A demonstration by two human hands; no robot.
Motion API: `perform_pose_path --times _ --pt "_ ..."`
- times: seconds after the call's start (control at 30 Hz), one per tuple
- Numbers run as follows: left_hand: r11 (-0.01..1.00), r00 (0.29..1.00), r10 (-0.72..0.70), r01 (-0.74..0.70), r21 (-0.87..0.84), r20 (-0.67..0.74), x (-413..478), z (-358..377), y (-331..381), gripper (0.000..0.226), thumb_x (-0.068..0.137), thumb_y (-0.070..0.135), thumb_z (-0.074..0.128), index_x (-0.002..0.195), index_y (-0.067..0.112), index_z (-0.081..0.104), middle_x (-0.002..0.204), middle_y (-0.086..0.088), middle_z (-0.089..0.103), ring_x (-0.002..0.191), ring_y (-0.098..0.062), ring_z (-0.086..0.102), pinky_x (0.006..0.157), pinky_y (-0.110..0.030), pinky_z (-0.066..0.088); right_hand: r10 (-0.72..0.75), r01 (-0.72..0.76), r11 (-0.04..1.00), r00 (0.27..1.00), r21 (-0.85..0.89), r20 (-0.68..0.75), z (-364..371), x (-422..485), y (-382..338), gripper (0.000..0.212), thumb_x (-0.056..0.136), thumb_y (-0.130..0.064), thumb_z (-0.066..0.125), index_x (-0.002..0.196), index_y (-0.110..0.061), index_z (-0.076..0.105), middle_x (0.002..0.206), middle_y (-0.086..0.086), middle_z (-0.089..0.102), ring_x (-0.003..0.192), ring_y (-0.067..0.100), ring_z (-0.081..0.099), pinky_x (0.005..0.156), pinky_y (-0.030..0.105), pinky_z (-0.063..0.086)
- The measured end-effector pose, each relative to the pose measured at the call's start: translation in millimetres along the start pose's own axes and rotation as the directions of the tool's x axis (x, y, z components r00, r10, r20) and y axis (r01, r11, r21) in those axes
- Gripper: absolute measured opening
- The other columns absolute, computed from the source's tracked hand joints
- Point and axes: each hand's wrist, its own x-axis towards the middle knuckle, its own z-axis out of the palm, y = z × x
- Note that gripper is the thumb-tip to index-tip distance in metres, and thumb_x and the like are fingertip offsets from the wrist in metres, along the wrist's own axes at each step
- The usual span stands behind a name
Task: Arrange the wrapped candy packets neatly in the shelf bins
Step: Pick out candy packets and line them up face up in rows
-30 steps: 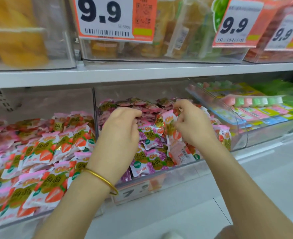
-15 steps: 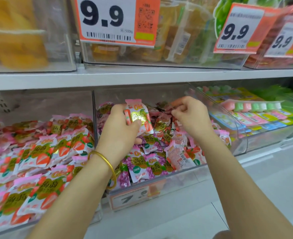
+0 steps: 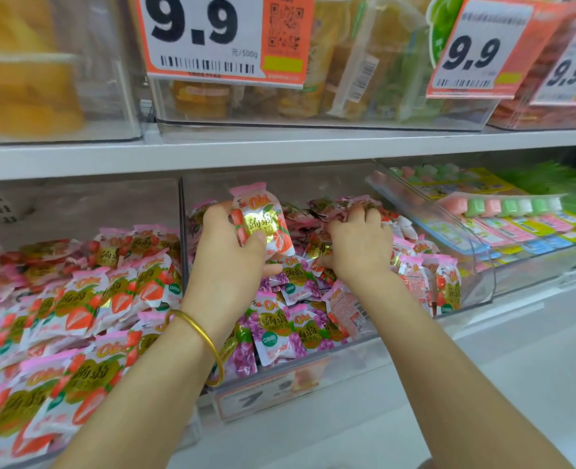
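1. Far left, the left bin (image 3: 76, 204) is heaped with strawberry packets (image 3: 80, 299), all one kind and loosely overlapping.
2. Next along, the left hand (image 3: 229, 262), with a gold bangle (image 3: 198, 333) at the wrist, pinches a red-and-white packet (image 3: 263, 228) upright above the middle bin (image 3: 296, 184), thumb across its front.
3. My read is that sorting is under way. That packet looks like a stray among the purple packets (image 3: 280, 330) below. The next move calls for carrying it to a matching group, perhaps over the divider to the left, and laying it flat.
4. The right hand (image 3: 361, 245) is sunk into the heap at the back of the same bin, fingers curled down. I cannot tell whether it is gripping or only pressing.
5. Further right, a tilted bin (image 3: 476, 258) of pink and green sweets (image 3: 503, 206) crowds that wrist. The shelf board (image 3: 280, 147) overhead leaves little room to lift, and the loose heap could slide.
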Motion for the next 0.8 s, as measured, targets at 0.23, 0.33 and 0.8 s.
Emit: perform_pose_path --times 0.23,0.33,0.8 --pt "1.0 1.0 -0.021 0.021 -0.011 0.016 -1.7 0.2 2.1 0.029 0.096 0.008 0.044 0.089 0.034 0.035 0.106 -0.005 0.057 0.065 0.0 0.067 0.072 -0.037 0.059 -0.006 0.004 0.998 1.0 0.06 0.027 -2.1 -0.9 5.9 0.04 0.08 -0.039 0.07 0.116 -0.024 0.062 0.128 0.011 0.044 0.121 0.033 0.037 0.096 0.042 0.036" --pt "0.999 0.999 -0.032 0.032 -0.007 0.018 -2.7 -0.2 3.3 0.03 0.096 0.009 0.044 0.085 0.036 0.035 0.106 -0.006 0.057 0.064 0.002 0.067 0.074 -0.041 0.058 -0.043 0.034 0.995 0.994 0.098 0.096 -6.4 -4.0 9.4 0.057 0.073 -0.055 0.07 0.122 -0.029 0.058 0.13 0.01 0.041 0.122 0.033 0.034 0.098 0.043 0.035" --pt "0.999 1.0 -0.013 0.013 -0.043 -0.003 -0.1 0.3 -0.5 0.027 0.095 0.005 0.045 0.113 0.023 0.034 0.114 -0.007 0.058 0.074 -0.006 0.068 0.065 -0.023 0.058 -0.074 0.064 0.983 0.996 0.174 0.057 -7.4 -12.4 10.9 0.028 0.087 -0.033 0.062 0.114 -0.038 0.065 0.124 0.006 0.045 0.117 0.032 0.036 0.095 0.042 0.036"
